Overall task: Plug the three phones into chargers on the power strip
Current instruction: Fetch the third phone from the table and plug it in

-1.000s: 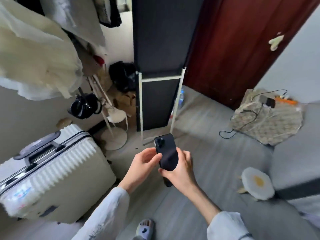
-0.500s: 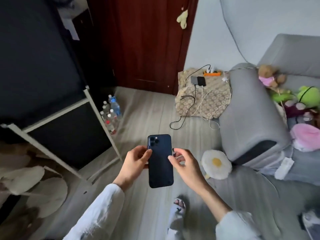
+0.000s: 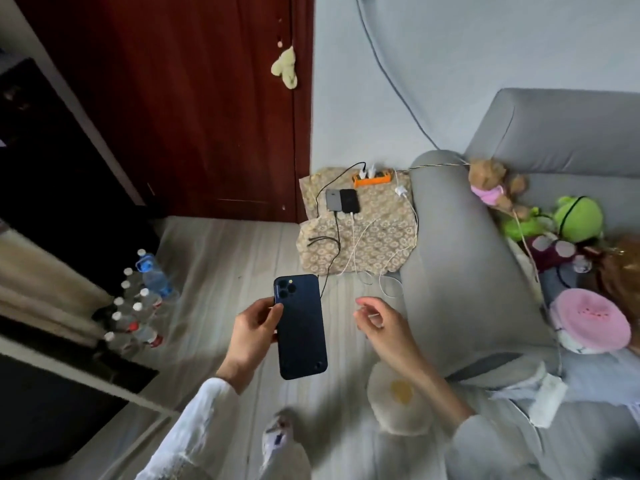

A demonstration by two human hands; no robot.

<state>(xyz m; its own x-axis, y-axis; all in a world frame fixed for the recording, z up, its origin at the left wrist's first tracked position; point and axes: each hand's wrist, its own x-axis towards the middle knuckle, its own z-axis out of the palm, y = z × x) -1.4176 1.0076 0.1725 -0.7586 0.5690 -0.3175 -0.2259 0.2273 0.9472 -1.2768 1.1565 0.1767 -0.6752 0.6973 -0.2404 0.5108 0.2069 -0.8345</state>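
Note:
My left hand (image 3: 251, 336) grips a dark blue phone (image 3: 300, 326) by its left edge, back side up, over the floor. To the right of the phone, my right hand (image 3: 382, 323) hovers with its fingers apart and holds nothing. Farther ahead, a patterned cloth (image 3: 377, 244) lies against the wall. On it sits an orange power strip (image 3: 373, 179) with white chargers plugged in. A grey phone (image 3: 332, 199) and a black phone (image 3: 349, 200) lie side by side below the strip, each with a cable in its lower end. A loose white charger (image 3: 401, 192) with its cable rests at the cloth's right.
A grey sofa arm (image 3: 460, 258) stands right of the cloth, with plush toys on the seat. Several water bottles (image 3: 138, 306) stand on the floor at left by a black panel in a white frame. An egg-shaped cushion (image 3: 398, 400) lies near my feet. A red door is behind.
The view has swung right from the suitcase corner toward the sofa and cloth. My right hand has let go of the phone and moved right; the left hand alone holds it now.

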